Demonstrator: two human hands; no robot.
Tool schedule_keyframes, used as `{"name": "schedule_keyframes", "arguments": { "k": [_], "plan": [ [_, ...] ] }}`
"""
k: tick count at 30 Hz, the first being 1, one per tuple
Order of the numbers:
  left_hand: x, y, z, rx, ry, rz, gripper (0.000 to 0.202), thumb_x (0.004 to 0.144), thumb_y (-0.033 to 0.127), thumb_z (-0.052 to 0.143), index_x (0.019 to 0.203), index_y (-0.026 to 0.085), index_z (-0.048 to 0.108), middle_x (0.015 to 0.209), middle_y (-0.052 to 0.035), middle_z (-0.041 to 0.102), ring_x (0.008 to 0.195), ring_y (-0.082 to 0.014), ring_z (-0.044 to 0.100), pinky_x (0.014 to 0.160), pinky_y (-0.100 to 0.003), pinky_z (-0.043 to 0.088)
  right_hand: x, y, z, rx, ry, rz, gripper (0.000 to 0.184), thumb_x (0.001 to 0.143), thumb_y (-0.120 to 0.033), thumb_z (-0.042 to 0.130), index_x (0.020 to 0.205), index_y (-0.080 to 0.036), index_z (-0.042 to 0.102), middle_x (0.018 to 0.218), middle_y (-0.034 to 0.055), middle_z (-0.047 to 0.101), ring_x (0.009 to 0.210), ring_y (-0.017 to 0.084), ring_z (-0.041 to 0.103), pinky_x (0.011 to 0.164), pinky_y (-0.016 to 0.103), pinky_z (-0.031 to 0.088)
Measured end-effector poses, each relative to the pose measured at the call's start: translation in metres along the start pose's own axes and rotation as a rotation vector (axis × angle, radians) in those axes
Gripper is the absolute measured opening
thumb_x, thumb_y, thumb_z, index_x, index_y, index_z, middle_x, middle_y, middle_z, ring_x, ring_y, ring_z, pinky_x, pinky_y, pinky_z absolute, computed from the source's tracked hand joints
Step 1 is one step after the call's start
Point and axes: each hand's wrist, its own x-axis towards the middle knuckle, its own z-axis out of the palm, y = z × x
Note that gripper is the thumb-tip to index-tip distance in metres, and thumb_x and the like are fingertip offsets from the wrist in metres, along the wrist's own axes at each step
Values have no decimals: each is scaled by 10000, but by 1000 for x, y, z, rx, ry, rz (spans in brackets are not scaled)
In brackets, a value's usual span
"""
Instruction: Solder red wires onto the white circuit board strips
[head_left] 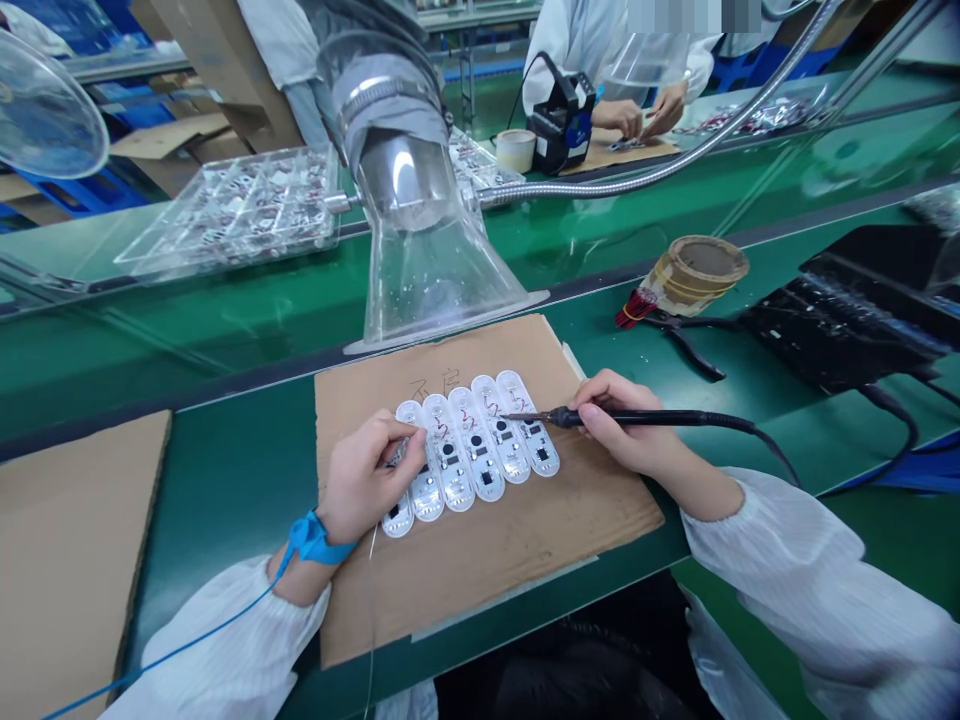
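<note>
Right fingers [596, 405] pinch a soldering iron [645, 419] over six white circuit boards [480, 445] on cardboard [487, 590], left fingers [394, 440] pinching solder wire [370, 570], one clear fume-extractor hood [431, 280] beyond.

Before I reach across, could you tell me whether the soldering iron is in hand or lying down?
In hand: the right hand grips the soldering iron, its tip by the white boards.

One head-worn camera, facing forward and down, sits close above the left hand [367, 480], right hand [622, 425] and bench [225, 470].
</note>
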Motion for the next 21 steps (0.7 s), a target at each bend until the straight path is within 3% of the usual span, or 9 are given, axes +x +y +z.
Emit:
{"name": "schedule_keyframes", "arguments": {
  "k": [7, 14, 21],
  "plan": [
    [1, 1, -1, -7, -14, 56, 114, 983, 153, 676, 890, 218, 667, 639, 79, 434, 537, -92, 457, 535, -242, 339, -1, 2, -3, -11, -6, 11, 276, 1048, -494, 649, 906, -257, 659, 749, 16, 680, 574, 161, 587, 514, 308, 445],
    [1, 3, -2, -17, 70, 20, 122, 966, 104, 675, 931, 212, 631, 665, 84, 413, 557, -89, 445, 549, -232, 345, -6, 6, 4, 204, 143, 34, 257, 1068, -477, 640, 931, -260, 638, 697, -8, 616, 539, 143, 557, 492, 295, 403],
    [3, 2, -1, -17, 66, 46, 146, 954, 90, 680, 924, 215, 612, 667, 91, 389, 546, -81, 426, 538, -227, 322, -6, 3, 15, 80, 51, 22, 262, 1070, -472, 630, 926, -254, 658, 801, 23, 682, 616, 154, 603, 537, 297, 462]
  ]
}}
